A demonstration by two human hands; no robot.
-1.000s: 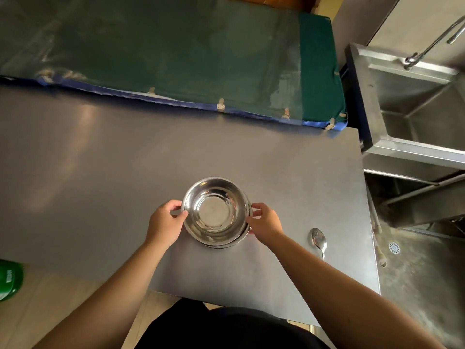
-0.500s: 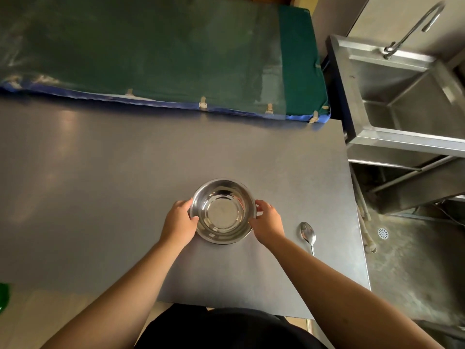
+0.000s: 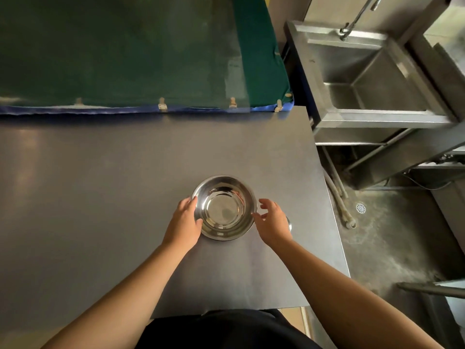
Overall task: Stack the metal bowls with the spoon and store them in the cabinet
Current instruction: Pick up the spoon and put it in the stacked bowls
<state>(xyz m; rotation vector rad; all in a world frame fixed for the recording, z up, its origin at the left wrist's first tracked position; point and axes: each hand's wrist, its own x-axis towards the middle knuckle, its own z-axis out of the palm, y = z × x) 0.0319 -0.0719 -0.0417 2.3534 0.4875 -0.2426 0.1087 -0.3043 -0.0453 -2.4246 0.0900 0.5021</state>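
The stacked metal bowls (image 3: 224, 207) stand on the grey steel table (image 3: 100, 185), nested one in another, shiny and empty. My left hand (image 3: 185, 222) rests against the stack's left rim, fingers curled on it. My right hand (image 3: 273, 221) hovers just right of the stack, fingers spread and apart from the rim. The spoon (image 3: 289, 225) lies on the table beyond my right hand; only a sliver of its bowl shows.
A green padded mat (image 3: 125, 51) with blue edging lies along the table's far side. A steel sink (image 3: 372, 79) with a tap stands to the right, across a gap. The table's right edge is close to the spoon. Hoses and a floor drain (image 3: 360, 208) lie below.
My right hand has let go of the bowls' rim and moved right, over the spoon. My left hand stays on the stack. The view has shifted right.
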